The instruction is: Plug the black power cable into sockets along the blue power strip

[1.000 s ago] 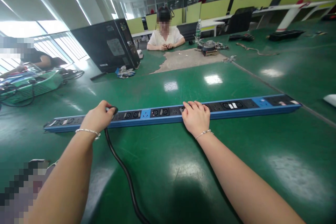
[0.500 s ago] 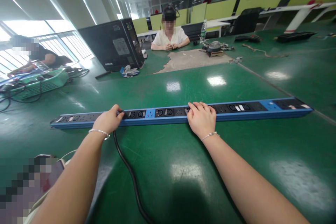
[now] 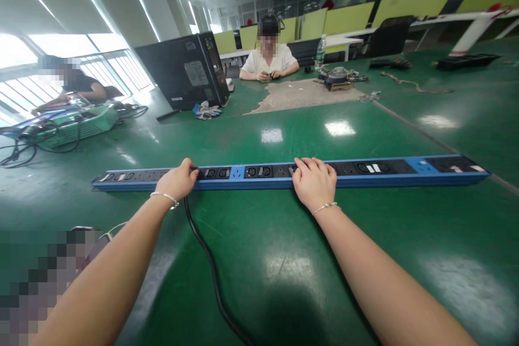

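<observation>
A long blue power strip with black socket panels lies across the green table. My left hand is closed at the left part of the strip, thumb and fingers pinched at the sockets. From under it a black cable runs down toward me; its plug end is mostly hidden by the fingers. Further right, my right hand grips the middle of the strip from above, its fingers bent over the sockets.
Beyond the strip stand a black computer case and gloves. A green basket of cables is at the left. Across the table sits a person near a bottle and a round device; another person is at far left.
The view has shifted slightly, so the whole scene sits a little further right. Both hands keep their places on the strip.
</observation>
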Available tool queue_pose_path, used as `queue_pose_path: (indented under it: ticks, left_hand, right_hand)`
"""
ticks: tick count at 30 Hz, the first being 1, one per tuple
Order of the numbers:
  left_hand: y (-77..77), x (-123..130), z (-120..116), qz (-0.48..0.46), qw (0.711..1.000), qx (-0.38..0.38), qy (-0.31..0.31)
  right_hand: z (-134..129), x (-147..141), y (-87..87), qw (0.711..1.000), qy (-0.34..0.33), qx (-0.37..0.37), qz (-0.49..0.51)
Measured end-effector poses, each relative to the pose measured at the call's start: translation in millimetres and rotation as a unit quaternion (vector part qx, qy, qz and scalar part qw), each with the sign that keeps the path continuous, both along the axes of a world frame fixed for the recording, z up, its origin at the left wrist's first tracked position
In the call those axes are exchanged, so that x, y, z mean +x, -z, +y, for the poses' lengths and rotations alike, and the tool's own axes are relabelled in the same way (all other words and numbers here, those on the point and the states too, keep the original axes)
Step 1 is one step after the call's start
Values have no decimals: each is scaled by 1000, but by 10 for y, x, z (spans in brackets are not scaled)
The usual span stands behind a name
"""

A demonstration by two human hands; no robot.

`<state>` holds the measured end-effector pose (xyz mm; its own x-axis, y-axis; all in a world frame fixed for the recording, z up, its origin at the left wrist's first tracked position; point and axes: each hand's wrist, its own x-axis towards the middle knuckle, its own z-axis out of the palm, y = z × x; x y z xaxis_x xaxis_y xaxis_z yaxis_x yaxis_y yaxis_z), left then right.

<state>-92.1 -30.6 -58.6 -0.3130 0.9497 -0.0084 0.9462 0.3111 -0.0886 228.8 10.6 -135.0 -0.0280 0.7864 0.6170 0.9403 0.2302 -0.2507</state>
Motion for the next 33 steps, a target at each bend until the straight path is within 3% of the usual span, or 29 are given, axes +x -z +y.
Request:
queue_pose_path:
  ticks: [5, 7, 9, 13, 18, 25, 33]
  left_hand:
    - [-246, 96, -126, -29, 991, 120, -49]
    - [-343, 174, -130, -57, 986, 151, -30]
    - [-370, 293, -93, -101, 987, 127, 12]
    - [-233, 597, 41, -142, 985, 78, 62]
    - [-67, 827, 177, -142, 986, 51, 72]
    - [-62, 889, 280, -98, 994, -2, 55]
    - [-71, 1107, 227, -33, 998, -11, 59]
  right_hand:
    - [7, -1, 9, 1000, 0, -1, 5]
    - [10, -2, 11, 1000, 0, 0, 7]
    - [12, -4, 12, 1000, 3, 0, 8]
    - [5, -6, 8, 1000, 3, 1, 7]
    - [-10, -4, -10, 1000, -1, -1, 10]
    - [-11, -11, -19, 1000, -6, -8, 19]
    - [-8, -18, -15, 999, -6, -16, 28]
